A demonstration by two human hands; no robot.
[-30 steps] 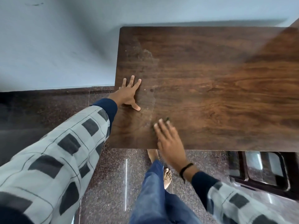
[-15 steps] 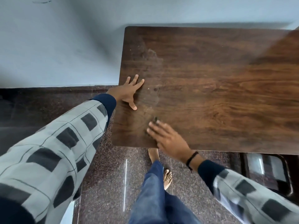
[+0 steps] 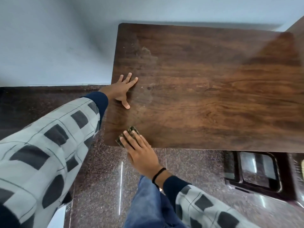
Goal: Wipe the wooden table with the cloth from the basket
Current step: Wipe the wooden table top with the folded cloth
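Note:
The dark wooden table (image 3: 205,89) fills the upper right of the head view, with a pale dusty smear near its left side. My left hand (image 3: 120,91) lies flat on the table's left edge, fingers spread, holding nothing. My right hand (image 3: 139,152) presses flat on a small dark patterned cloth (image 3: 131,130) at the table's near left corner. Only the cloth's front and left edges show past my fingers. The basket is not in view.
A pale wall (image 3: 57,38) stands behind and left of the table. Speckled granite floor (image 3: 102,186) lies below, with my blue-jeaned leg (image 3: 148,203) beside the table edge. A dark framed object with glossy panels (image 3: 256,171) sits under the table at the right.
My right hand has slid the cloth leftward and nearer along the front edge, to the near left corner. My left hand has stayed flat on the left edge.

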